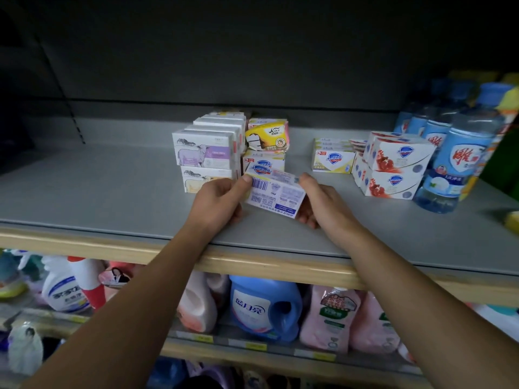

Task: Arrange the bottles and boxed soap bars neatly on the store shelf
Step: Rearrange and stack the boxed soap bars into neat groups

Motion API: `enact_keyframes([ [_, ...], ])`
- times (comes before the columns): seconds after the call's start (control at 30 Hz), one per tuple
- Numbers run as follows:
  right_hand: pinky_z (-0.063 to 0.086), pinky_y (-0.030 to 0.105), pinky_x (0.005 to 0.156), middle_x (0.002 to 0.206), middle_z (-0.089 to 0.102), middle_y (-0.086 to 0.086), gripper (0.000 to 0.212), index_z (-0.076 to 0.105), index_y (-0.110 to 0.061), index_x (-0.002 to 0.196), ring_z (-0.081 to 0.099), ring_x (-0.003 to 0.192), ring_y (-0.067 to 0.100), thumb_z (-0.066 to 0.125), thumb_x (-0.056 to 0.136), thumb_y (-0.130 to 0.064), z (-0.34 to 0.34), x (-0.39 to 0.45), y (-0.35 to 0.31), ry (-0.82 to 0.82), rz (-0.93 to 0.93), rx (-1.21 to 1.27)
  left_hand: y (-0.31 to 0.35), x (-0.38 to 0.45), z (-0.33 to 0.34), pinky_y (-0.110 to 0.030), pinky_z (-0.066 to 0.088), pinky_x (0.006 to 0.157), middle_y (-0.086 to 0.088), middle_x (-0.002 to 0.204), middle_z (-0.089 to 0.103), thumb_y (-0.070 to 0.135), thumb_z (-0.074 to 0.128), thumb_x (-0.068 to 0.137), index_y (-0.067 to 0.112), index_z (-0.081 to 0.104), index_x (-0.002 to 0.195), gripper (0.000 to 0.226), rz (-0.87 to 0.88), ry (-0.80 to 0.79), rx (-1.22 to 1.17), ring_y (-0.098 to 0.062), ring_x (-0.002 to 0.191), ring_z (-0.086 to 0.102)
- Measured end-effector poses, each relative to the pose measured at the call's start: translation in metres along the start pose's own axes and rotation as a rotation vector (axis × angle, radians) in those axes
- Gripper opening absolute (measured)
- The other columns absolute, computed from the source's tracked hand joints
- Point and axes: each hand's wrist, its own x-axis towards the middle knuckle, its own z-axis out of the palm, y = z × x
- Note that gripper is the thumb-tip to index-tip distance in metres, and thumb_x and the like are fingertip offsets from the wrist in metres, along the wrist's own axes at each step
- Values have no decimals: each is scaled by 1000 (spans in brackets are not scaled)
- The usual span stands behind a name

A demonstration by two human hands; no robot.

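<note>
Holding a Safeguard soap box [273, 192] between both hands, you had it tilted, barcode side up, just above the grey shelf [112, 197]. Your left hand [217, 203] pinched its left end, thumb on top by the barcode, other fingers curled underneath. Your right hand [317, 202] gripped its right end, thumb at the upper corner, fingers curled below. Directly behind that box sat a yellow Safeguard box [264, 161] with a yellow Nico pack [266, 136] on top. Left of the held box stood stacked sheep-print soap boxes [205, 155]. Right of it sat a low yellow Safeguard stack [332, 160], then red-print Safeguard boxes [393, 164], then blue-labelled bottles [455, 164]. Below the shelf stood a blue detergent jug [264, 307].
</note>
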Motion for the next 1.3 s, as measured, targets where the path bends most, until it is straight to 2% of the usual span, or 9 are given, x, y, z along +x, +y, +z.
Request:
enact_keyframes([
  [0.23, 36, 18, 39, 68, 71, -7, 52, 71, -26, 81, 55, 45, 11, 41, 76, -69, 0, 2, 0, 21, 25, 37, 1, 0, 0, -28, 47, 59, -4, 54, 63, 59, 52, 88, 17, 66, 69, 48, 12, -12, -17, -13, 49, 55],
  [0.37, 45, 24, 44, 101, 67, -4, 12, 67, -33, 103, 59, 51, 18, 59, 95, -31, 2, 3, 8, -17, -57, 253, 4, -5, -1, -21, 46, 52, -5, 60, 65, 56, 50, 89, 31, 70, 73, 36, 30, -81, -157, -12, 50, 55],
  [0.43, 52, 25, 56, 121, 62, -6, 33, 59, -32, 122, 67, 64, 19, 62, 94, -14, 1, 2, 11, -101, -129, 261, 4, -4, 0, -20, 47, 51, 1, 70, 70, 51, 51, 94, 23, 72, 95, 35, 3, -63, -200, -9, 52, 58],
  [0.53, 56, 25, 70, 123, 60, -14, 34, 56, -37, 124, 70, 92, 10, 63, 94, -22, 0, 1, 11, -85, -206, 197, 3, -1, 1, -22, 48, 49, 0, 82, 75, 40, 54, 97, 20, 68, 114, 30, 24, -37, -216, -8, 51, 60],
  [0.73, 54, 35, 93, 113, 60, -25, 37, 53, -29, 126, 68, 97, 8, 66, 93, -20, 1, 6, 14, 59, -186, 64, -2, 1, -1, -20, 47, 47, 4, 78, 73, 15, 67, 90, 21, 56, 131, 42, 84, -73, -216, -13, 45, 56],
  [0.83, 56, 33, 90, 104, 72, -13, 26, 62, -30, 110, 69, 92, 2, 67, 91, -13, 2, 6, 14, 33, -192, 59, -2, 1, -3, -27, 53, 53, 2, 100, 75, 4, 64, 90, 17, 58, 130, 42, 86, -112, -263, -17, 48, 58],
  [0.97, 56, 26, 61, 117, 67, -5, 32, 59, -32, 106, 69, 64, 12, 68, 87, -9, 2, 3, 12, 7, -203, 121, -3, 0, -5, -34, 59, 63, -5, 109, 72, 2, 67, 87, 18, 65, 119, 36, 59, -138, -404, -27, 61, 67],
  [1.13, 56, 41, 85, 113, 64, -23, 27, 58, -43, 96, 65, 98, 29, 69, 72, -36, 1, -5, 7, -35, -248, 52, -6, 1, -5, -42, 59, 83, -6, 117, 68, 18, 69, 86, 19, 72, 95, 10, 57, -120, -455, -29, 100, 68],
  [1.3, 56, 26, 82, 138, 49, -15, 37, 56, -34, 98, 71, 94, 10, 69, 85, -2, 2, -4, 8, -76, -300, 33, -9, 4, -6, -32, 56, 81, -1, 123, 66, 8, 74, 82, 18, 74, 91, 13, 104, -123, -371, -22, 115, 62],
])
